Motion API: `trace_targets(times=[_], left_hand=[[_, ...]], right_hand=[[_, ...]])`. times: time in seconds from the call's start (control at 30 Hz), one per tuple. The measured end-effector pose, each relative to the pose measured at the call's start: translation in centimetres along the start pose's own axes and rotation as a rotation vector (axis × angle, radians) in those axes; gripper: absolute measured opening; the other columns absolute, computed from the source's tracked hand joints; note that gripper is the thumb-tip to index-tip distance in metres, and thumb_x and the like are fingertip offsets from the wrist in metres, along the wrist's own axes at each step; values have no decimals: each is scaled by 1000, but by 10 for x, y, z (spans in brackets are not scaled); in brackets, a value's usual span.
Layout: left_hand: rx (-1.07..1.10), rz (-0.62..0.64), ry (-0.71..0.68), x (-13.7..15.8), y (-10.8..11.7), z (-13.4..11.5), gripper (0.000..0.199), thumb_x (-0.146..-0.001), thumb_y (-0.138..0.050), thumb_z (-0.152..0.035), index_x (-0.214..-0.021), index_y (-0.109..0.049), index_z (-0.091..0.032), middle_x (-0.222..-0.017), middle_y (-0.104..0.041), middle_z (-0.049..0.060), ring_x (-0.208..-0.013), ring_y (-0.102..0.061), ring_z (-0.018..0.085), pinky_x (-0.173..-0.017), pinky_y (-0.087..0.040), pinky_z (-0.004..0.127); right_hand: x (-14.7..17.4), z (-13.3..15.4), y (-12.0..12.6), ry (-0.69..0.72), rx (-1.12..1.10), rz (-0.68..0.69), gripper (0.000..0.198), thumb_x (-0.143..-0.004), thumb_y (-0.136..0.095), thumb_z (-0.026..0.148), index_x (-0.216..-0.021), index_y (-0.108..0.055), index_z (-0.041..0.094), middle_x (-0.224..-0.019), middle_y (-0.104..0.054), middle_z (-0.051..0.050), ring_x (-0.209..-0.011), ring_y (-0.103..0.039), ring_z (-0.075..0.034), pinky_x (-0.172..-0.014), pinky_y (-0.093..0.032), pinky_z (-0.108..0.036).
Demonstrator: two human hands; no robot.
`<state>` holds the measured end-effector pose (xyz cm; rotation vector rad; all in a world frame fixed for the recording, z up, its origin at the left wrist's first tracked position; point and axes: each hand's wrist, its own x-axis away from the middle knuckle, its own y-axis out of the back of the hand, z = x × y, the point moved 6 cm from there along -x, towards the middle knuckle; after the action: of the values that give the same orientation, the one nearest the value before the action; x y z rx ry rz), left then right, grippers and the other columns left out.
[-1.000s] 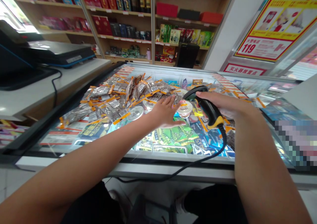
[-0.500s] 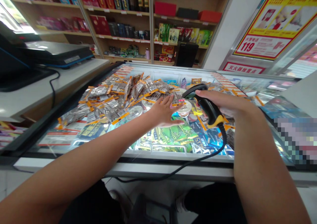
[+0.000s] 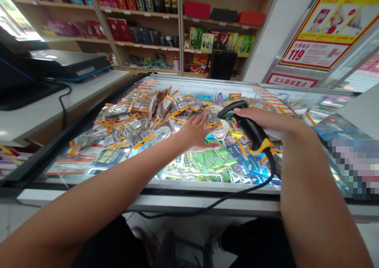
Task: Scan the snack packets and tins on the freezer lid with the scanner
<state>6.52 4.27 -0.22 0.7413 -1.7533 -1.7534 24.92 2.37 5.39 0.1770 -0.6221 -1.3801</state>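
Note:
My right hand is wrapped round a black and yellow barcode scanner, its head pointing left toward the packets. From its handle a black cord runs down and off to the left. With fingers spread, my left hand rests among the packets, close to a clear packet with orange edges and a barcode label just beyond the fingertips. Many similar orange-edged packets are heaped to its left on the glass top. Round tubs and green bags show through the glass below.
The glass-topped chest freezer spans the view before my legs. On the left stands a counter with a scale-like device. Stocked shelves line the back wall. A red and yellow poster hangs at right.
The scanner's handle and cord have shifted very slightly to the right with my right hand. My left hand and the packets look the same.

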Motion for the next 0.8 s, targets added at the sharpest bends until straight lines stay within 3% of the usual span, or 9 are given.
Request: trace_targets(times=[0.1, 0.17, 0.27, 0.33, 0.47, 0.57, 0.7, 0.8], left_hand=[[-21, 8, 5, 0, 1, 0, 93, -83, -34, -89, -159, -24, -37, -168, -19, 8, -154, -11, 40, -119, -16, 58], [-42, 3, 12, 2, 4, 1, 93, -83, -32, -90, -159, -25, -37, -167, -23, 9, -154, -13, 39, -119, -17, 57], [-76, -19, 46, 5, 11, 4, 90, -84, -28, -89, -157, -32, -36, -161, -37, 10, -152, -21, 37, -118, -20, 55], [-100, -18, 74, 8, 15, 8, 88, -85, -27, -88, -154, -39, -35, -154, -47, 11, -149, -27, 37, -116, -24, 55], [-144, -19, 116, 16, 21, 11, 83, -87, -31, -86, -149, -48, -33, -142, -57, 13, -141, -37, 40, -109, -32, 54], [-211, -105, 104, 22, 27, 5, 78, -89, -39, -80, -141, -56, -25, -140, -56, 17, -135, -42, 41, -102, -37, 51], [-265, -266, -81, 26, 33, -21, 64, -94, -49, -64, -134, -59, -15, -146, -48, 21, -131, -45, 38, -100, -39, 46], [-166, -263, -293, 24, 24, -47, 56, -101, -42, -55, -143, -49, -19, -153, -43, 16, -134, -45, 33, -106, -37, 44]], right_hand=[[-2, 1, 9, 12, -2, -99, 46, -85, -62, 64, -97, -72, 22, -93, -73, -10, -78, -69, -23, -64, -57, -34], [-3, 2, 26, 29, 53, -286, 45, -86, -57, 65, -95, -71, 23, -93, -72, -10, -81, -69, -25, -68, -58, -37], [-2, 0, 53, -5, 304, -571, 57, -87, -45, 74, -87, -70, 22, -82, -69, -11, -83, -69, -31, -76, -55, -45], [-2, -1, 62, -24, 469, -649, 66, -86, -40, 79, -86, -71, 21, -81, -69, -14, -88, -68, -36, -81, -52, -50], [-10, -5, 58, 2, 590, -594, 70, -86, -38, 79, -101, -72, 19, -106, -71, -19, -100, -67, -39, -86, -49, -51], [-17, -9, 50, 19, 524, -523, 72, -86, -35, 80, -108, -71, 22, -108, -73, -16, -96, -69, -37, -84, -51, -49], [-20, -12, 45, 49, 461, -485, 68, -84, -41, 80, -108, -71, 24, -100, -75, -14, -97, -69, -36, -80, -53, -44], [-19, -8, 46, 88, 476, -503, 66, -83, -46, 79, -107, -71, 23, -101, -74, -15, -103, -67, -37, -82, -52, -43]])
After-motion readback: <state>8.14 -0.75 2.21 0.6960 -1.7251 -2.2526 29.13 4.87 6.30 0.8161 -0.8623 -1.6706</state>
